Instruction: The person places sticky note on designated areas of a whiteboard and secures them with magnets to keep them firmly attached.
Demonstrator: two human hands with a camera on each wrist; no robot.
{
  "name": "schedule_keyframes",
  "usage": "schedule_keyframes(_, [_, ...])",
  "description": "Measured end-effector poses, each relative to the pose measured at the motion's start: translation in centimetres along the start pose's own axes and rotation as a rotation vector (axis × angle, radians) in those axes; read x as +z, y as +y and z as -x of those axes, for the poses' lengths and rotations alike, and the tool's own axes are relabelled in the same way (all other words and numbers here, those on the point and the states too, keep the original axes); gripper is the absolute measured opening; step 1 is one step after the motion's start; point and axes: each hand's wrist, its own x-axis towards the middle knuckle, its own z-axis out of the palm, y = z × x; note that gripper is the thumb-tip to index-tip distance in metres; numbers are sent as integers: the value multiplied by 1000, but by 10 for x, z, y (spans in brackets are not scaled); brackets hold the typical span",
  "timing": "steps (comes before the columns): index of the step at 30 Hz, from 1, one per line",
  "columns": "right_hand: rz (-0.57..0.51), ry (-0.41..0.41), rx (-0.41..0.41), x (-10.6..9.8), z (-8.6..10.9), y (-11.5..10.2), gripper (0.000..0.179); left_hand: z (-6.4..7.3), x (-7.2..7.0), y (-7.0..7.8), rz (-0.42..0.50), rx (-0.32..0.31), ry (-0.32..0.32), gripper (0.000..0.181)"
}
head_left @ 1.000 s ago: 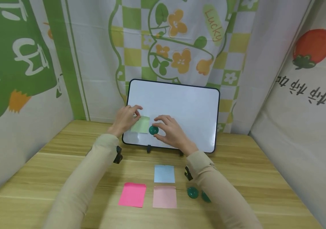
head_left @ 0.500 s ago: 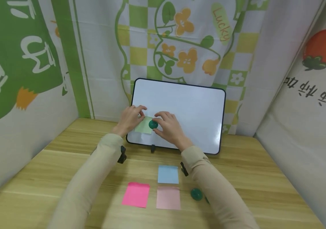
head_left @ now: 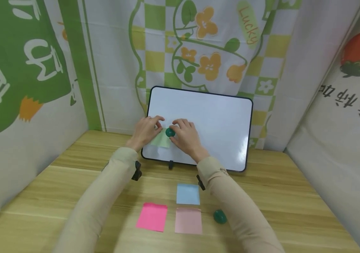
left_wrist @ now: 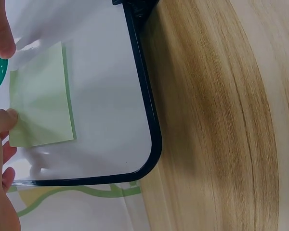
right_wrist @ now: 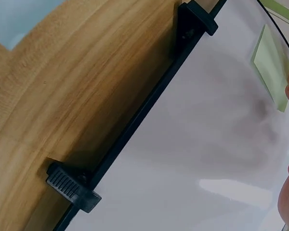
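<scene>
A pale green sticky note (head_left: 161, 140) lies against the left part of a whiteboard (head_left: 214, 123) that leans upright on the table. My left hand (head_left: 145, 131) pinches the note's upper edge, and in the left wrist view its thumb (left_wrist: 7, 115) lies over that edge. Between the thumb and fingers of my right hand (head_left: 187, 137) is a round green magnet (head_left: 169, 132), held at the note's upper right corner. Whether the magnet touches the board cannot be told. The right wrist view shows the note (right_wrist: 270, 65) with its lower edge standing off the board.
On the table (head_left: 104, 211) lie a blue sticky note (head_left: 187, 194), a hot pink one (head_left: 152, 217) and a light pink one (head_left: 188, 221). Another green magnet (head_left: 220, 216) sits beside the right sleeve. Black feet (right_wrist: 72, 186) support the board's lower edge. Printed curtains surround the table.
My right hand has raised the magnet from beside the note's lower right to its upper right corner. The left hand keeps its hold. The head view has shifted slightly.
</scene>
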Motion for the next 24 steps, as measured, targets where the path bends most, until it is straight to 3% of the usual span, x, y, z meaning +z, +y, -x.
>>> schedule_keyframes(9, [31, -22, 17, 8, -10, -2, 35, -2, -1, 2, 5, 17, -26, 32])
schedule_keyframes(15, [57, -27, 31, 13, -11, -4, 35, -1, 2, 1, 22, 24, -10, 31])
schedule_keyframes(24, [36, -45, 73, 16, -19, -4, 34, -1, -2, 3, 83, -28, -36, 31])
